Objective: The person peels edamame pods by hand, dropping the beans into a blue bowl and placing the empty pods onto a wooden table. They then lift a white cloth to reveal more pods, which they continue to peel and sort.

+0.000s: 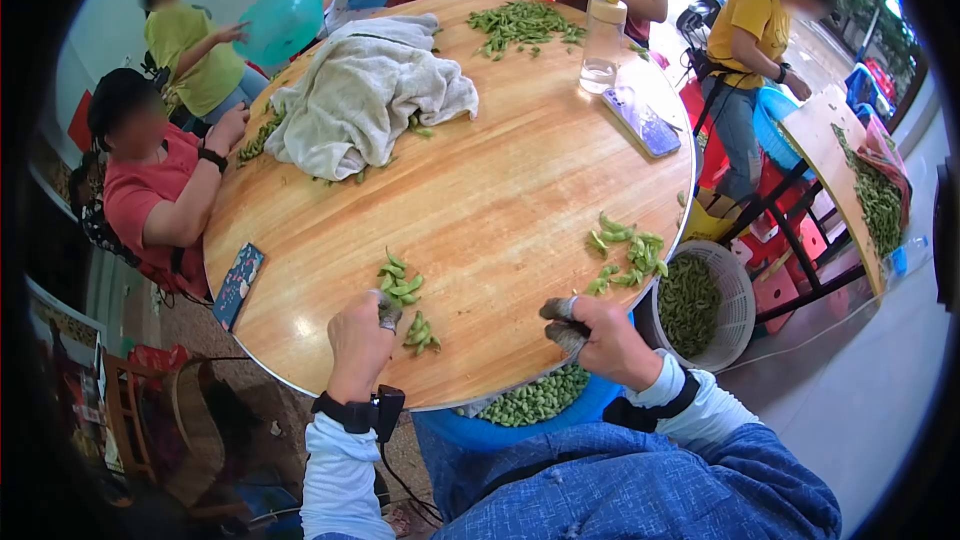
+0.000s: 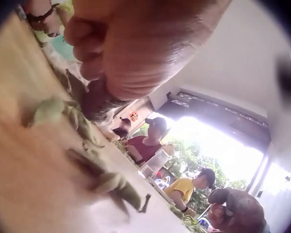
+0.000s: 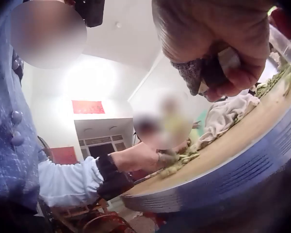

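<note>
Near the table's front edge, my left hand [image 1: 361, 343] reaches to a small pile of green soybean pods [image 1: 402, 286]. Its fingers are curled, their tips right at the pods; I cannot tell whether one is pinched. More pods [image 2: 117, 187] lie close below it in the left wrist view. My right hand [image 1: 605, 338] is over the front right edge, above a blue basin [image 1: 600, 395] of shelled green beans [image 1: 535, 398]. Its fingers curl in, dark coverings on some, with nothing seen held. Another pod cluster [image 1: 628, 258] is just beyond it.
A grey towel [image 1: 375, 90] covers part of the round table [image 1: 480, 200]. A bottle [image 1: 602, 45], a phone [image 1: 642, 122] and a patterned box [image 1: 238, 285] lie around it. A white basket [image 1: 735, 305] of pods stands at right. Several people sit or stand around.
</note>
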Action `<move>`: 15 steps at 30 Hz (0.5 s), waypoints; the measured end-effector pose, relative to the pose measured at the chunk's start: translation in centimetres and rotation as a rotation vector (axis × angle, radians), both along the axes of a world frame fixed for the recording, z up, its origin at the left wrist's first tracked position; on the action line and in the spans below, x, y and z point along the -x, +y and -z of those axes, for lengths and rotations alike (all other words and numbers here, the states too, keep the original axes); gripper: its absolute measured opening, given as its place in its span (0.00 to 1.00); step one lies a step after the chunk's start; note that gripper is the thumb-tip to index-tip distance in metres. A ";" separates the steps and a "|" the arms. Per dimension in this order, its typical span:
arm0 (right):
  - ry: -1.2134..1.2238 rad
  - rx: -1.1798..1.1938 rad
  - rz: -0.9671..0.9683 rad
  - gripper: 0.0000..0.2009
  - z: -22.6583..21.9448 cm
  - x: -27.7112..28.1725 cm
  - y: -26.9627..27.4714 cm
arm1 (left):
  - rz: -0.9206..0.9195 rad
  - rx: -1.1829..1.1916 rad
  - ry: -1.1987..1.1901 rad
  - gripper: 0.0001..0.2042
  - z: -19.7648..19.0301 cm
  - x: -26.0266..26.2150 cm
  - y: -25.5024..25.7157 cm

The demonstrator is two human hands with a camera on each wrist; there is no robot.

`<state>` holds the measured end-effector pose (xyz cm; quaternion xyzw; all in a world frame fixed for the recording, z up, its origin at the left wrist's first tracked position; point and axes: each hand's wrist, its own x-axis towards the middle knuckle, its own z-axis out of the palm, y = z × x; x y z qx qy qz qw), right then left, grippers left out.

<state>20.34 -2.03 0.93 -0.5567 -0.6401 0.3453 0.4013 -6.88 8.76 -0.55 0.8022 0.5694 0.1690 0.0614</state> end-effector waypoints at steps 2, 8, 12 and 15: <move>0.090 0.046 -0.049 0.12 -0.4 1.2 0.1 | -0.012 0.025 -0.280 0.08 -0.9 -0.3 -0.2; 0.312 0.154 -0.265 0.12 0.0 5.0 1.5 | 0.088 0.449 -1.352 0.10 -2.6 -5.2 -5.1; 0.213 -0.118 -0.274 0.10 0.4 5.7 2.1 | 0.186 0.416 -1.389 0.09 -1.2 -6.5 -7.3; -0.123 -0.314 -0.278 0.11 -0.1 4.0 2.2 | 0.089 0.625 -1.430 0.06 -1.5 -5.9 -7.8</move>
